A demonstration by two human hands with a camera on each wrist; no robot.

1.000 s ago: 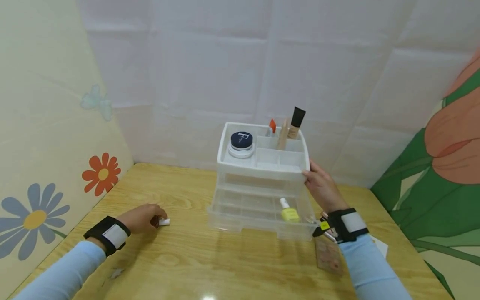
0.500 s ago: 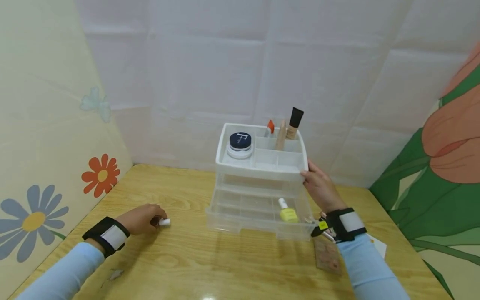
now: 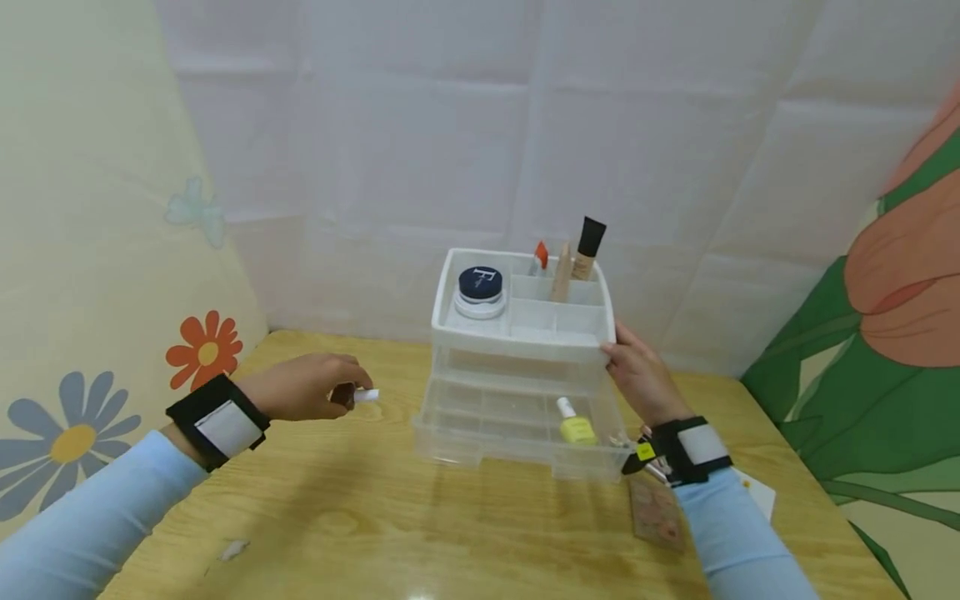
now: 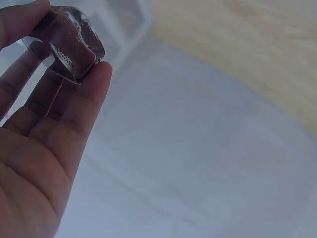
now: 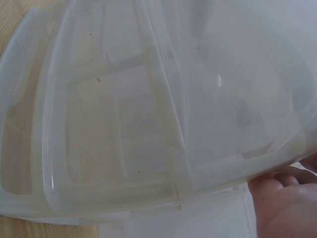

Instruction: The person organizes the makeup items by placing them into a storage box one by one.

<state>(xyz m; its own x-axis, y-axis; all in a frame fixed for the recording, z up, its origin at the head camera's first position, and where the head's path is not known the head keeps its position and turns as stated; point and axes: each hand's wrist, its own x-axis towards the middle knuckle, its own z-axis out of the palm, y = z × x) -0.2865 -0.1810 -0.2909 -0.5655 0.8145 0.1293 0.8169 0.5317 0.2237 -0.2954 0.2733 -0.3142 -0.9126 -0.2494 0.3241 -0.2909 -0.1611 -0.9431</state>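
My left hand (image 3: 313,388) pinches a small nail polish bottle between thumb and fingertips, lifted above the table. Its white cap (image 3: 366,395) points right; the clear glass bottle (image 4: 74,44) with dark brown polish shows in the left wrist view. At the right side of a white and clear makeup organizer (image 3: 525,333), my right hand (image 3: 643,375) grips the top rim. The organizer's lower drawer (image 3: 480,429) is pulled out, and a yellow nail polish bottle (image 3: 577,428) lies in it. From the right wrist view, the organizer's translucent side (image 5: 114,109) fills most of the picture.
On the organizer's top tray stand a dark-lidded round powder jar (image 3: 480,287), a black-capped tube (image 3: 588,247), a beige tube (image 3: 562,275) and a red-tipped item (image 3: 541,254). An eyeshadow palette (image 3: 656,512) lies near my right forearm. White cloth (image 3: 405,167) hangs behind.
My left hand has risen from the table and moved slightly right and away, carrying the nail polish bottle. The right hand and organizer have stayed in place.
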